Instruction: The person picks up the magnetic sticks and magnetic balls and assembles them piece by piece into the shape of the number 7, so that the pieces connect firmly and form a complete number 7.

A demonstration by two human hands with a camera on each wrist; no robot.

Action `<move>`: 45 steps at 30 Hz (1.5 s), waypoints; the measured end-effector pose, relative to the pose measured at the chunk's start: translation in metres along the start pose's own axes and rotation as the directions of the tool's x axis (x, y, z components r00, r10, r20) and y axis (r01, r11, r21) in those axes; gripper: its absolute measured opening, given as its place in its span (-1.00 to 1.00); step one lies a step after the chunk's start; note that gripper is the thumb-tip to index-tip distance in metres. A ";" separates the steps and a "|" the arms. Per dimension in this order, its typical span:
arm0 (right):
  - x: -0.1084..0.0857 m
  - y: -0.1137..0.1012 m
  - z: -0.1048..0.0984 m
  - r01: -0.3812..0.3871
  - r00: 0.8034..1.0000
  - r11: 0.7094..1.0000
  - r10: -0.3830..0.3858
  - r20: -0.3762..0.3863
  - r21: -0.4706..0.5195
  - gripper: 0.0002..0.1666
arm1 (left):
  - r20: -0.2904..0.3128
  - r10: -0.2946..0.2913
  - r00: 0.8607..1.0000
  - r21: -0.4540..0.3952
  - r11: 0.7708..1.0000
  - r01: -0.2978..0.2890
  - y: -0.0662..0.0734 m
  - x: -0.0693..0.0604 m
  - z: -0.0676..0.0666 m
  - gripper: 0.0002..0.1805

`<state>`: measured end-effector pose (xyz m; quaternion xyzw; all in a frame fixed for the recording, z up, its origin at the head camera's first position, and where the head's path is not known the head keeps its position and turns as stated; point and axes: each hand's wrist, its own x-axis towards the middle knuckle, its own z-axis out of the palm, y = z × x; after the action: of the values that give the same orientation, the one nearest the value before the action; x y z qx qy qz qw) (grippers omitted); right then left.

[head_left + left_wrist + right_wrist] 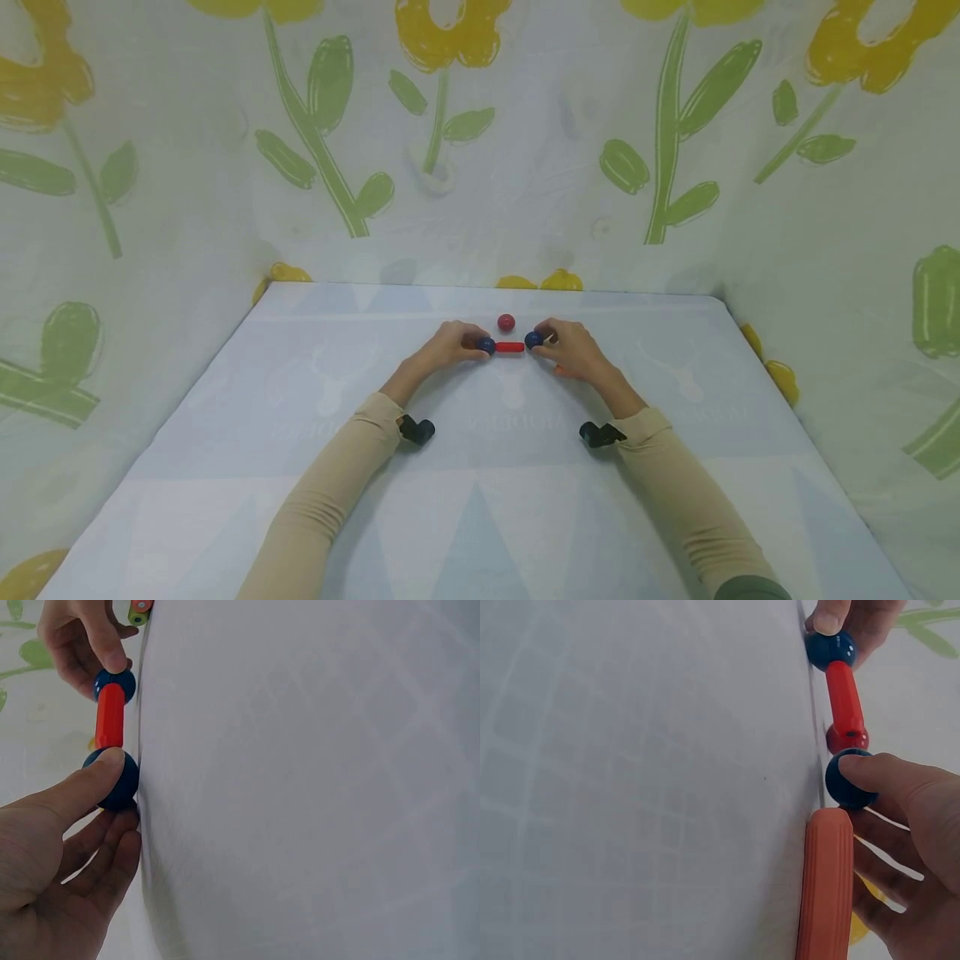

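Note:
My left hand [455,343] pinches a dark blue ball [120,780] between thumb and fingers. A short red rod [510,347] extends from that ball towards the right hand. With thumb and fingertips, my right hand [576,348] pinches a second dark blue ball [850,778]. In the head view a small gap separates this ball from the rod's right end. An orange ribbed rod [826,885] lies close by the right hand's fingers; whether they touch it I cannot tell. Just beyond the red rod, a red ball [506,322] sits on the table.
The table [495,467] has a pale patterned cloth, and its far edge lies just past the hands. Flower-printed curtains [495,208] enclose the back and sides. Past the right hand, a green rod's end [137,616] shows in the left wrist view.

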<state>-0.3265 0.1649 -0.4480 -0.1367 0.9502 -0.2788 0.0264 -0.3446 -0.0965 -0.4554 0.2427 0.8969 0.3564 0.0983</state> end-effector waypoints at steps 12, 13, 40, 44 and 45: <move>-0.002 -0.001 -0.001 0.011 1.000 0.999 -0.010 0.022 -0.036 -0.52 | -0.014 0.010 1.000 0.006 1.000 -0.010 -0.001 -0.001 0.001 -0.55; -0.002 -0.001 -0.001 0.011 1.000 0.999 -0.010 0.023 -0.037 -0.52 | -0.016 0.008 1.000 0.005 1.000 -0.007 0.000 -0.001 0.001 -0.55; -0.006 -0.002 0.000 0.018 1.000 0.998 -0.017 0.021 -0.066 -0.52 | -0.012 0.014 1.000 0.012 1.000 -0.014 0.000 0.000 0.000 -0.55; -0.007 -0.003 -0.001 0.014 1.000 0.998 -0.012 0.024 -0.066 -0.52 | -0.011 0.014 1.000 0.010 1.000 -0.014 0.000 -0.001 0.000 -0.54; -0.007 -0.004 -0.001 0.017 1.000 0.998 -0.015 0.027 -0.067 -0.52 | -0.012 0.015 1.000 0.011 1.000 -0.015 0.000 0.000 0.000 -0.54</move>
<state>-0.3190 0.1646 -0.4450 -0.1489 0.9575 -0.2449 0.0319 -0.3444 -0.0970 -0.4555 0.2480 0.8975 0.3537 0.0890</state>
